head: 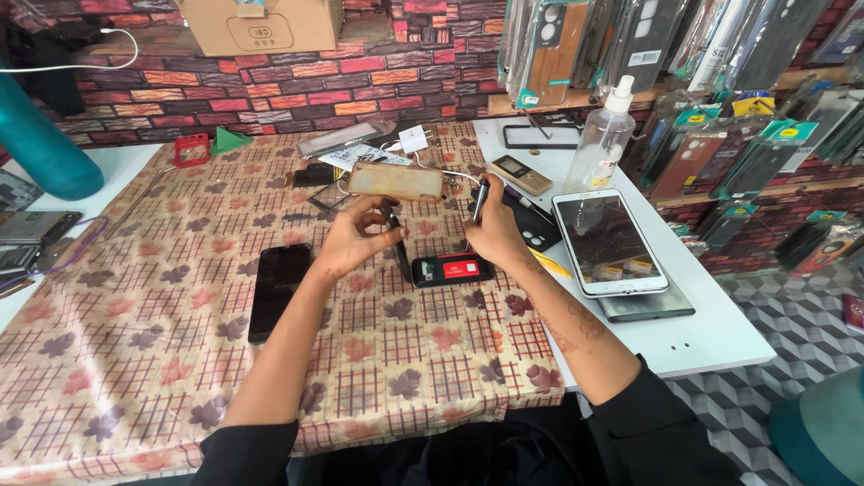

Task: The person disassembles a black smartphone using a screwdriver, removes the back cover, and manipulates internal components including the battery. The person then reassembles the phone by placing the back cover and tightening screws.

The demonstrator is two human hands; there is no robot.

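Left hand [353,236]: raised just above the worktop [162,342], fingers curled around a small dark part [393,222]; grip narrow, closed on that part.
Right hand [493,232]: a dark pen-like tool, likely a screwdriver [481,200], is held upright in a closed grip, tip pointing down.
Opened phone [452,269]: laid flat on the leaf-patterned cloth just below and between both hands, its dark inside with a red patch turned up; whether the right hand touches it cannot be told.
Black phone [278,289]: seen lying screen up, left of the left wrist, apart from it.
Tan phone case [395,181]: resting just beyond the left fingers.
White tablet [608,241]: placed right of the right hand on the white part of the worktop, stacked on a dark slab.
Keypad phone [520,175]: set behind the screwdriver, near a clear spray bottle [601,142].
Back wall: hung with packaged phone covers [576,40] on the right.
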